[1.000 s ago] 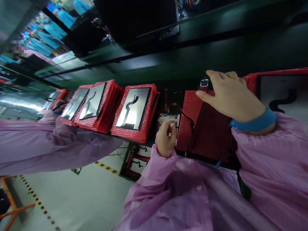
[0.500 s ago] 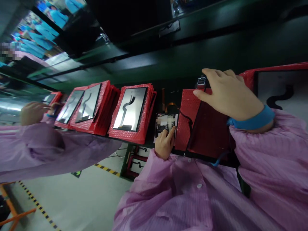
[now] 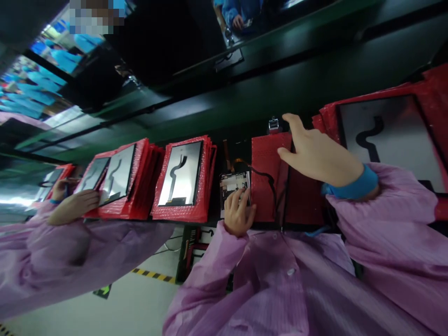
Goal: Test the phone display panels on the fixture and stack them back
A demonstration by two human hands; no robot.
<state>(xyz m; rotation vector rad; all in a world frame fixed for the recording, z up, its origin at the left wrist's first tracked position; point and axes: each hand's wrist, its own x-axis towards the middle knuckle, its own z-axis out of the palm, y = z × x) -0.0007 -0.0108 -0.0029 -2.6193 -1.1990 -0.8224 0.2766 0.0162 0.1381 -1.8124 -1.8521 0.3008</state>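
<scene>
Red bubble-wrap sleeve with a dark flat panel lies on the dark desk right in front of me, a thin black cable looping across it. My right hand rests spread and open on its far upper edge, as it did a moment ago, pinning rather than grasping, beside a small metal clip. What has changed is my left hand: its fingers have slid from the sleeve's near edge onto the small exposed circuit board just left of it, and now press flat on it, uncurled. At far left a co-worker's hand has come down beside the stacks of red-wrapped panels.
</scene>
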